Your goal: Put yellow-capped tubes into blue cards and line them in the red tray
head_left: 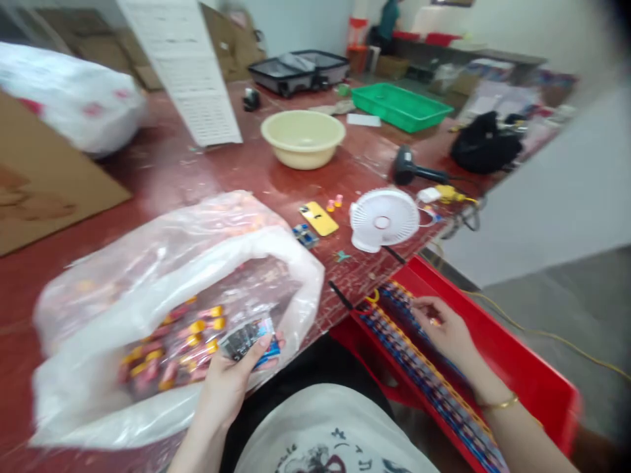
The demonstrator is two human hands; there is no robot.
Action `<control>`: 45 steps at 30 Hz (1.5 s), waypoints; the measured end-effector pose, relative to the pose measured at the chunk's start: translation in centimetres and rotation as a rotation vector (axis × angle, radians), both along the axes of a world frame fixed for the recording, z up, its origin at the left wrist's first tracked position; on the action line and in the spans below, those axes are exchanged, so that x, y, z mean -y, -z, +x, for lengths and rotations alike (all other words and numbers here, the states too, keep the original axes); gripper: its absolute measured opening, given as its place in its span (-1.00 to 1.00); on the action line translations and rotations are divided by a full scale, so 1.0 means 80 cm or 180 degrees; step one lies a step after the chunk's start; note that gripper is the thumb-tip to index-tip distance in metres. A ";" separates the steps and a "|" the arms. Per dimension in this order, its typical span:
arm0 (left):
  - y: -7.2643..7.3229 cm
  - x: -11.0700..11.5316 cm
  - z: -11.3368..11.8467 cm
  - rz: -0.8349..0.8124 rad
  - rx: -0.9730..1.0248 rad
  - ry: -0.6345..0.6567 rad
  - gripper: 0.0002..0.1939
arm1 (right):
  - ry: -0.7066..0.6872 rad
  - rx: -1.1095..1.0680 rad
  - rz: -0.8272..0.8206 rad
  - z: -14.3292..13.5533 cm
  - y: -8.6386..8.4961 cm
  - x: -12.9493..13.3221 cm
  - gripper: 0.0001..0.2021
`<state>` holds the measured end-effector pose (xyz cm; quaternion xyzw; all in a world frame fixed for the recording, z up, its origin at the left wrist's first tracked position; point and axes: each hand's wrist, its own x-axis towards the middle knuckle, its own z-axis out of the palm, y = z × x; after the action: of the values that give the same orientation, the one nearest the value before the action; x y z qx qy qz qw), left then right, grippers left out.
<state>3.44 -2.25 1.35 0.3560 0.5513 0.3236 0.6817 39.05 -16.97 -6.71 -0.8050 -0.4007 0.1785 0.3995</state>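
My left hand (236,371) is closed on a fanned stack of small packets (250,341), dark silvery at one end and blue at the other. It is over the near edge of an open clear plastic bag (296,272). Inside the bag lie many small pink pieces with yellow ends (192,338). My right hand (446,332) is over a long red tray (522,368), its fingers curled together above rows of small blue, pink and yellow items (419,374). A small orange spot shows at those fingertips, too blurred to name.
On the red table (172,177) are a white fan (384,220), a yellow phone (319,219), a cream basin (303,138), a scanner gun (414,169) and a green tray (401,105). A white printed sheet (182,72) stands upright at the back. Cardboard (49,177) occupies the left side.
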 end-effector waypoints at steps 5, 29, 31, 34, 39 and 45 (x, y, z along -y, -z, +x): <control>0.005 0.001 -0.070 0.0104 -0.0262 -0.0651 -0.66 | -0.2513 0.0050 0.0734 -0.194 -0.047 -0.161 -0.87; 0.009 -0.022 -0.044 -0.0230 0.0393 -0.0287 -0.68 | -0.2659 -0.2723 0.0475 -0.249 -0.079 -0.248 -0.67; 0.010 -0.022 -0.042 -0.0210 0.0468 -0.0271 -0.70 | -0.2593 -0.2645 0.0755 -0.251 -0.089 -0.243 -0.73; 0.011 -0.022 -0.041 -0.0136 0.0557 -0.0310 -0.72 | -0.2624 -0.2272 0.1215 -0.258 -0.101 -0.240 -0.76; 0.012 -0.022 -0.042 -0.0004 0.0521 -0.0205 -0.76 | -0.2982 -0.1305 0.1651 -0.267 -0.118 -0.241 -0.79; 0.013 -0.021 -0.040 0.0115 0.0490 -0.0166 -0.76 | -0.3217 -0.1175 0.1198 -0.268 -0.116 -0.245 -0.79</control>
<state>0.23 -0.60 0.30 0.3278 0.5004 0.3775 0.7068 17.63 2.64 2.54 -0.3837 -0.6844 0.4107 0.4643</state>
